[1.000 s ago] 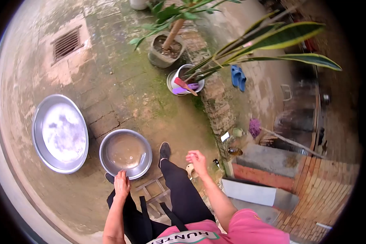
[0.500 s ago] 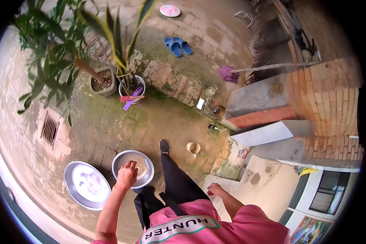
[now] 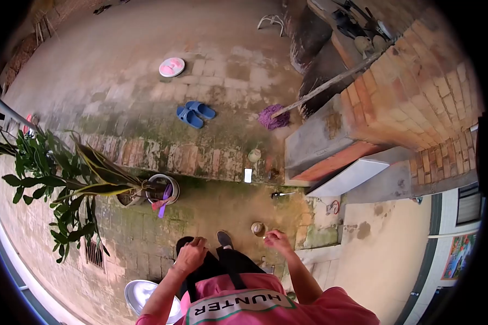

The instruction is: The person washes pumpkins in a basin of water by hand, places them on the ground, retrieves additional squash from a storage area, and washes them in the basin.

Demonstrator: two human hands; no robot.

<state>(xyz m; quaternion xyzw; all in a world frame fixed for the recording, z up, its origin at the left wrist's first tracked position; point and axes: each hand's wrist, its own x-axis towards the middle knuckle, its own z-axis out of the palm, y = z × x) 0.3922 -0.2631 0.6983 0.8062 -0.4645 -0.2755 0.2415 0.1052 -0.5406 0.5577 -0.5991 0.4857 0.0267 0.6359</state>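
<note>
My left hand (image 3: pixel 190 255) is in front of my dark trousers, its fingers loosely bent and a little apart, with nothing visible in them. Over to the right, my right hand (image 3: pixel 278 242) hangs in the air with slightly curled fingers and no object showing. On the ground just beyond it stands a small pale cup-like pot (image 3: pixel 258 229); I cannot tell that the hand touches it. A shiny metal basin (image 3: pixel 138 295) lies at lower left, partly covered by my left forearm.
Potted plants, one in a white bucket (image 3: pixel 173 199), stand to the left. Ahead are blue slippers (image 3: pixel 195 114), a purple mop (image 3: pixel 274 117), a white rectangular object (image 3: pixel 248 175) and a pink-and-white round basin (image 3: pixel 172 67). A brick wall (image 3: pixel 412 97) with a leaning white panel (image 3: pixel 350 179) rises at right.
My left hand has moved away from above a metal basin to in front of my legs. My right hand has come forward. The camera view has shifted, and only one basin plainly shows.
</note>
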